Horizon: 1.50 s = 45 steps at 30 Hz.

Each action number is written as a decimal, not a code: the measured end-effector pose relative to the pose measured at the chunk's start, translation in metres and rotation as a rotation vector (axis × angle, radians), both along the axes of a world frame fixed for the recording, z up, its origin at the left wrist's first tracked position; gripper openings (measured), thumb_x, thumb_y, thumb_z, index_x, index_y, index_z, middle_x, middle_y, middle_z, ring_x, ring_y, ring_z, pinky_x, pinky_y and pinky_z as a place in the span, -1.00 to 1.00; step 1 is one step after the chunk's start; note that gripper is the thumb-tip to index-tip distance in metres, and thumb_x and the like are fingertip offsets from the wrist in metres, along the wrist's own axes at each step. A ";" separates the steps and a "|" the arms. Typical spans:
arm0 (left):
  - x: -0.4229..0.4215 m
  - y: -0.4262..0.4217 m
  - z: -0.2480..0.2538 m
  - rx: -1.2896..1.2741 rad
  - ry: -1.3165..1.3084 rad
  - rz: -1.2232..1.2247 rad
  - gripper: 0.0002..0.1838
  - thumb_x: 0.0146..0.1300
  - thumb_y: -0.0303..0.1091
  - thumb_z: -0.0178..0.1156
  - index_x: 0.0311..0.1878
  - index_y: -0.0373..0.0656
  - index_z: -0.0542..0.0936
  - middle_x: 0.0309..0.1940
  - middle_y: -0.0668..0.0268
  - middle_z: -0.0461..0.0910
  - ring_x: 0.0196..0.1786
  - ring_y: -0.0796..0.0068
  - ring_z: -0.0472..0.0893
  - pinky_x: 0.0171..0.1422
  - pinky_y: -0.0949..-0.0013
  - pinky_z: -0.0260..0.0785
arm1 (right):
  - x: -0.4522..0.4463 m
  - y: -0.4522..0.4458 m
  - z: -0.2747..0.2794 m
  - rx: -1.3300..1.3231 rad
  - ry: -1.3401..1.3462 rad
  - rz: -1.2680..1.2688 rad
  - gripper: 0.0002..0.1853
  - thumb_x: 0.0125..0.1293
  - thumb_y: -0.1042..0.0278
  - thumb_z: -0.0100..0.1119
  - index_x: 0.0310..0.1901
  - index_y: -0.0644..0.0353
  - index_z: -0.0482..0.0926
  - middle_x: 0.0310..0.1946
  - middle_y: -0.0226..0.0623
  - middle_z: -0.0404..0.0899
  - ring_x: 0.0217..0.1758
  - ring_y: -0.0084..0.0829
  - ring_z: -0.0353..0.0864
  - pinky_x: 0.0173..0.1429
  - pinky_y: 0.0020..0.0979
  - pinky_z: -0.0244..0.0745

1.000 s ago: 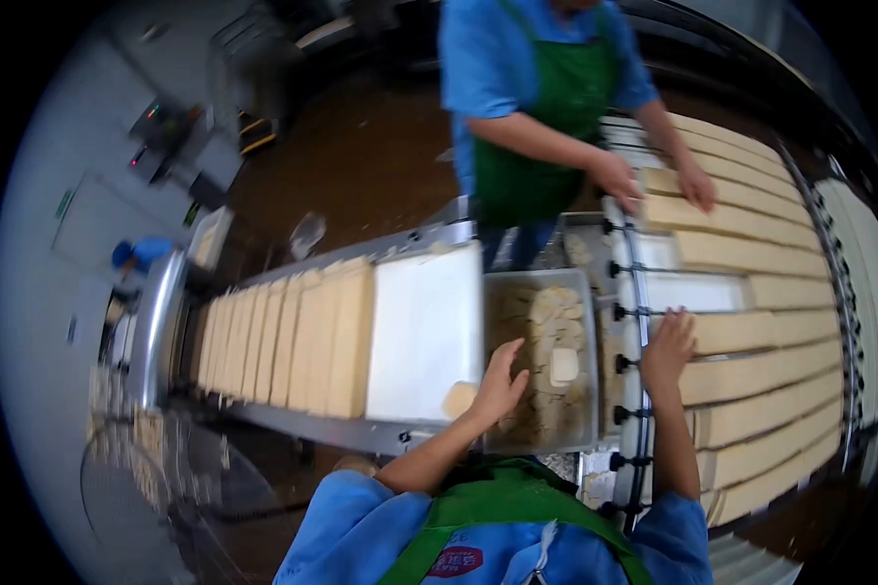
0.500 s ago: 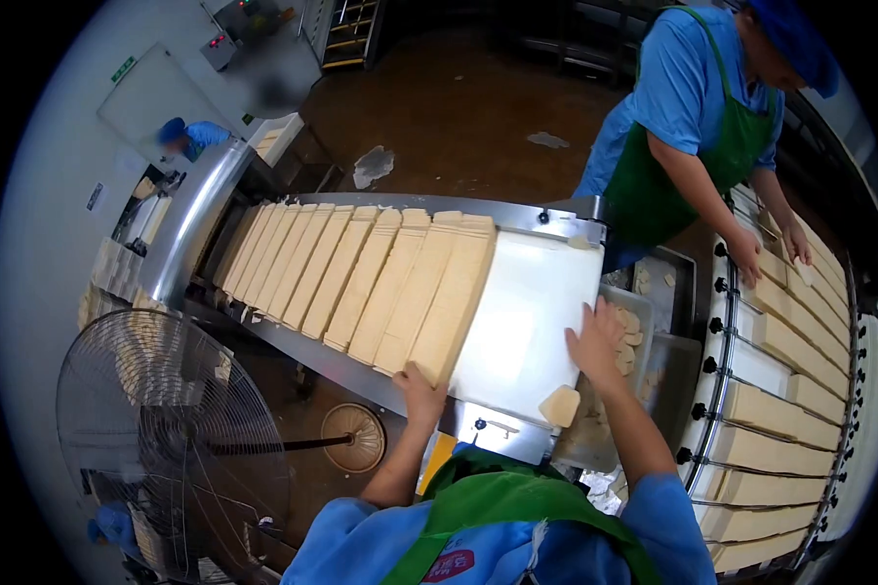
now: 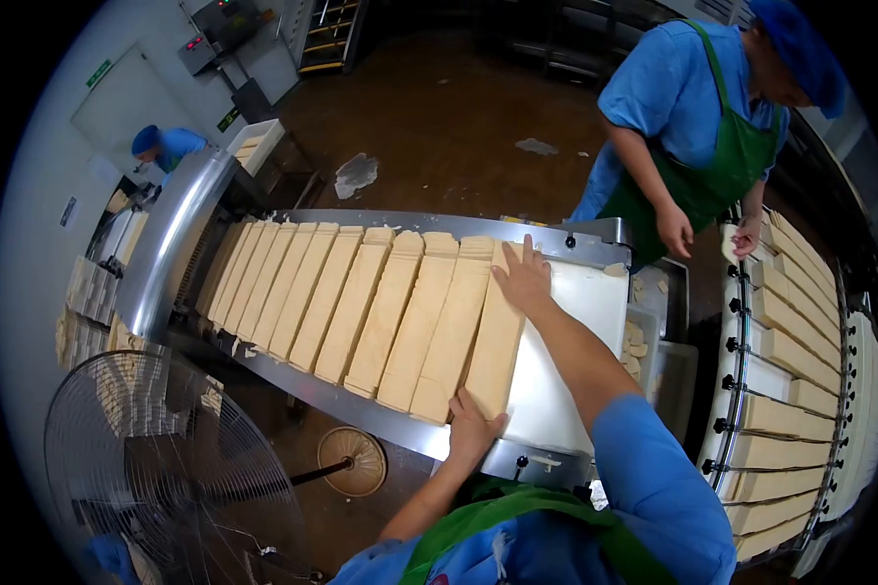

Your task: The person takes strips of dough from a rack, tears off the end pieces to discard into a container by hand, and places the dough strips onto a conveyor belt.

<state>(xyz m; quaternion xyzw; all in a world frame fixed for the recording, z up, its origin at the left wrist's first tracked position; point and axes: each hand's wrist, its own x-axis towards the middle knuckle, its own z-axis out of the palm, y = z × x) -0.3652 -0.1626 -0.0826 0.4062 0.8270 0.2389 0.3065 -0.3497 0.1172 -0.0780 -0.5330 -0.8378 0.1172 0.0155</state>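
The end stack (image 3: 498, 341) lies last in the row (image 3: 356, 307), at the bare white belt (image 3: 571, 361). The right hand (image 3: 524, 278) lies on its far end, fingers spread; the left hand (image 3: 472, 432) touches its near end, thumb apart, though whether it pinches cannot be told. The green sign (image 3: 99, 73) by the door (image 3: 127, 107) and the wall label (image 3: 68, 210) are too small to read.

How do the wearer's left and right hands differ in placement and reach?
The left hand is at the near end of the dough strip, the right hand at its far end. The right forearm crosses over the white belt; the left forearm does not. Both hands are bare and touch the same strip.
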 end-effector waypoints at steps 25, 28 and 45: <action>0.152 0.065 0.028 0.349 -0.056 -0.457 -0.19 -0.04 -0.44 0.34 0.30 -0.24 0.16 0.16 -0.30 0.06 0.11 -0.34 0.33 0.25 0.02 0.29 | 0.357 -0.080 0.053 0.273 0.693 -1.073 -0.14 0.01 0.05 0.28 0.26 0.25 0.06 0.16 0.13 0.11 0.12 0.22 0.36 0.17 0.02 0.37; 0.203 0.090 0.054 0.479 -0.102 -0.522 -0.12 -0.03 -0.61 0.29 0.39 -0.11 0.12 0.33 -0.37 -0.28 0.33 -0.42 0.08 0.38 0.07 0.14 | 0.428 -0.088 0.087 0.325 0.783 -1.189 -0.16 0.06 0.02 0.25 0.25 0.30 0.07 0.16 0.17 0.14 0.09 0.21 0.42 0.16 0.00 0.39; 0.373 0.244 0.067 0.498 -0.429 -0.953 -0.39 0.20 -0.48 0.27 0.33 -0.13 0.35 0.35 -0.04 0.29 0.35 0.21 0.37 0.31 0.34 0.29 | 0.731 -0.018 0.055 -0.077 0.059 -1.165 -0.34 0.31 -0.07 -0.34 0.18 0.32 0.44 0.19 0.02 0.46 0.31 0.01 0.30 0.39 0.03 -0.07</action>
